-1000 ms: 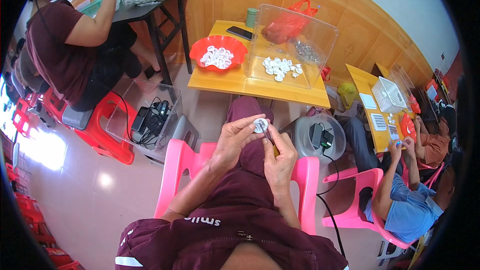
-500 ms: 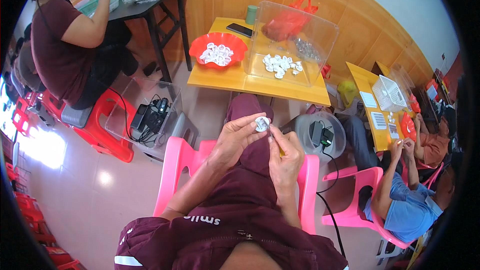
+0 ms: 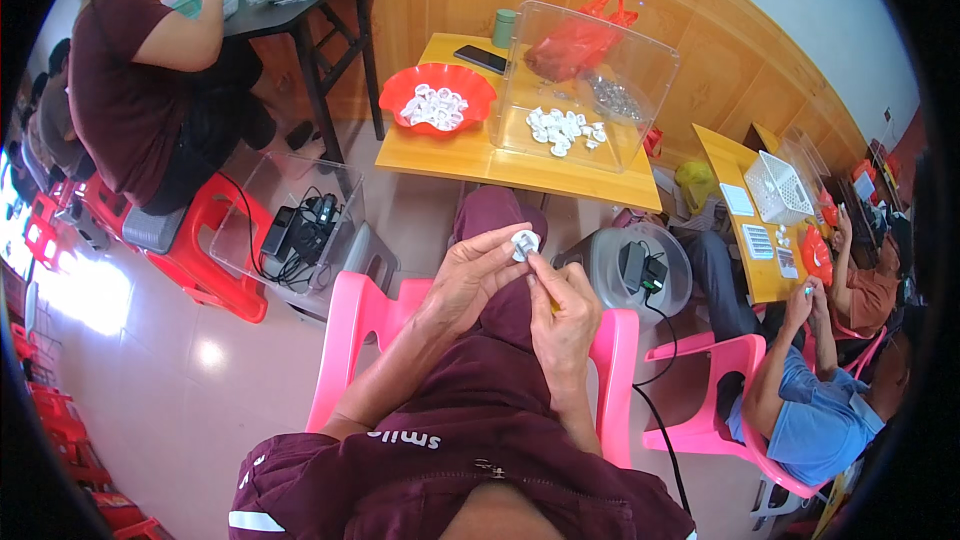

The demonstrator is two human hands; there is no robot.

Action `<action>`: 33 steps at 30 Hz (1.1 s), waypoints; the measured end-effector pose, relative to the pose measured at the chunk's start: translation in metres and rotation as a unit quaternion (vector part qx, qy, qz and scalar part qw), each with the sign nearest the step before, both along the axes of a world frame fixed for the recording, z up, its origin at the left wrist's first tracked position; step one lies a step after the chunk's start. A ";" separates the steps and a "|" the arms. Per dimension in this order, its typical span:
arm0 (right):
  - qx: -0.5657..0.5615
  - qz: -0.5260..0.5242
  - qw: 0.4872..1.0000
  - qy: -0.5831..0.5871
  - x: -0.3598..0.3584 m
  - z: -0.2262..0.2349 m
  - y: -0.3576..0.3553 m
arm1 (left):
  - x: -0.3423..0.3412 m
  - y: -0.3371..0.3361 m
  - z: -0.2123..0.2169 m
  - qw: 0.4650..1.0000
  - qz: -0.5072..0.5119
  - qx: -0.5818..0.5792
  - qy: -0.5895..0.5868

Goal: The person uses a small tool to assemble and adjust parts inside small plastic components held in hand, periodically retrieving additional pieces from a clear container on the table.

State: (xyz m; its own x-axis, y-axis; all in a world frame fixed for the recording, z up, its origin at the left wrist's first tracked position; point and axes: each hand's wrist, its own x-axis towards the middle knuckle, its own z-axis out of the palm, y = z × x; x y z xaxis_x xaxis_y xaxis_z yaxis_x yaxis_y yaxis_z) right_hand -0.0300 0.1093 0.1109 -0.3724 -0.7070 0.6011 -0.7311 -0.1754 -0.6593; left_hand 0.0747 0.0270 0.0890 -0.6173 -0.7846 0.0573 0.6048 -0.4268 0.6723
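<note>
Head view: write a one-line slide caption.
Left fingers hold a white part, right fingers a mostly hidden yellow tool, before a red bowl of white pieces.

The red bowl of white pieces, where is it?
In the head view, the red bowl sits at the left end of the yellow table ahead, left of the clear box and nearer the camera than the phone.

The left hand (image 3: 465, 278) pinches a white part (image 3: 520, 243) at its fingertips. Just right of that grip, the right hand (image 3: 567, 312) holds a mostly hidden tool (image 3: 556, 307) up to the part. Ahead of the grip stands a table (image 3: 440, 162), with a red bowl (image 3: 391, 92) ahead-left and a clear box (image 3: 652, 90) ahead-right. A bin (image 3: 678, 290) stands right of the grip; a co-worker (image 3: 125, 105) sits well left.
</note>
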 end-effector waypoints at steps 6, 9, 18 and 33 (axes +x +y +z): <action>0.031 -0.026 0.999 0.011 0.004 -0.001 0.000 | -0.004 0.003 -0.004 0.998 0.040 -0.033 -0.033; 0.060 -0.031 0.998 0.018 0.006 -0.004 -0.002 | -0.007 0.006 -0.008 0.991 0.088 -0.051 -0.085; 0.152 -0.010 0.987 0.051 -0.005 -0.006 -0.003 | -0.020 0.006 -0.031 0.967 0.173 -0.128 -0.135; 0.232 -0.030 0.972 0.002 -0.045 -0.028 -0.014 | -0.025 -0.040 -0.061 0.826 0.377 -0.291 -0.299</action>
